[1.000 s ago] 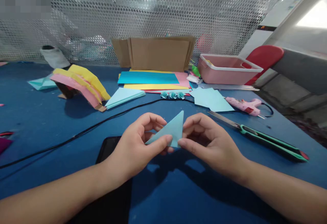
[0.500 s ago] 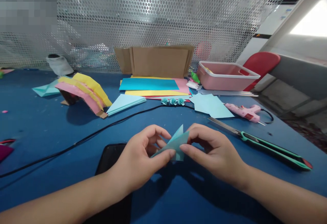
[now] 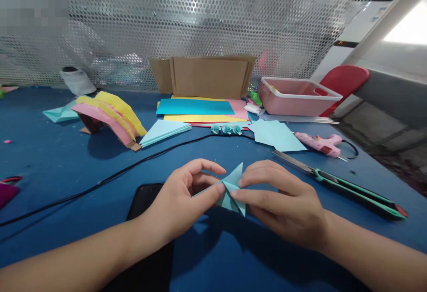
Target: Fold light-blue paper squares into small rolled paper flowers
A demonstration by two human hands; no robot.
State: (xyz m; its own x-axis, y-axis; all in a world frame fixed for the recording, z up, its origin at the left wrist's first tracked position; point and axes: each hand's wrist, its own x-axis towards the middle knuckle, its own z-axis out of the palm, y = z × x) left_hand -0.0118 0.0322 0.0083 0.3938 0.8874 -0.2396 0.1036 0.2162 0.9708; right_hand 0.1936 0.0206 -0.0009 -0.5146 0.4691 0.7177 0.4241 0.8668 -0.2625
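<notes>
Now creased further, paper triangle, flap downward

matt folded paper, perforated shiny metal screen, brown cardboard

2 hands, 1 folded paper, 3 paper rosettes, 1 scissors, 1 glue gun

wall: perforated metal mesh | table: blue | chair: red | light: bright, upper right
</notes>
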